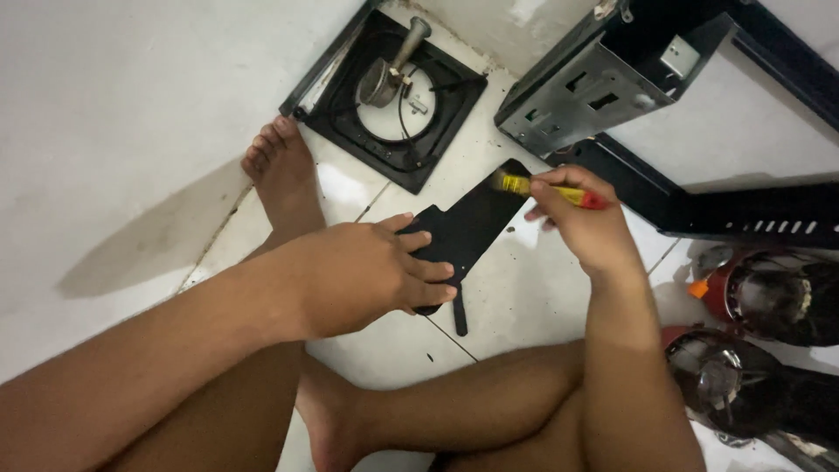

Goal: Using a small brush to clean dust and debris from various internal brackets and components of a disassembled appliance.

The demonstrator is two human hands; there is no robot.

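My left hand (pixel 363 273) grips the near end of a flat black metal plate (pixel 472 218) that lies on the white tiled floor. In my right hand (pixel 581 223) is a screwdriver (pixel 546 190) with a yellow and red handle, its yellow end over the far end of the plate. The screwdriver's tip is blurred and I cannot see where it touches. My bare legs are folded beneath both arms.
A black square panel (pixel 350 122) with a burner and pipe lies at the back, beside my foot (pixel 281 170). A grey metal stove chassis (pixel 603 83) and black frame (pixel 743 218) stand at the right. Two dark round parts (pixel 769 297) sit at the right edge.
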